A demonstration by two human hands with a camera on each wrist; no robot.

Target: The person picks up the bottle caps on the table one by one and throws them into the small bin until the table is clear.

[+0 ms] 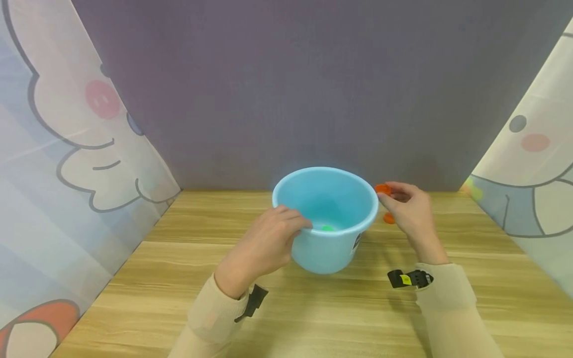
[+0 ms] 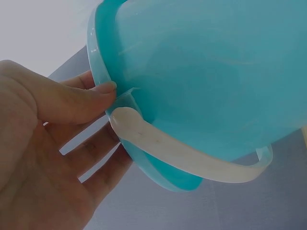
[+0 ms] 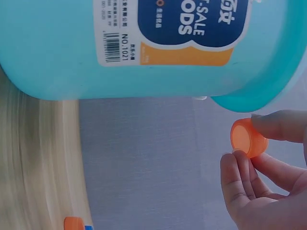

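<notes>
A light blue plastic bucket (image 1: 325, 253) stands upright on the wooden table. My left hand (image 1: 273, 233) grips its near left rim, thumb and fingers on either side of the edge, close to where the white handle (image 2: 192, 160) joins. Just right of the bucket's rim, my right hand (image 1: 409, 211) pinches an orange bottle cap (image 3: 248, 138) between thumb and fingers. On the table below that hand lies another orange cap (image 1: 389, 218). Inside the bucket, a small green piece (image 1: 328, 228) shows at the bottom, partly hidden by the near rim.
A dark grey panel (image 1: 313, 89) rises behind the table (image 1: 179, 278). Cartoon-printed cloth hangs at the left (image 1: 40, 199) and right (image 1: 528, 164). Beside the lower orange cap, a bit of blue (image 3: 88, 227) peeks into the right wrist view. A printed label (image 3: 187, 33) is on the bucket's side.
</notes>
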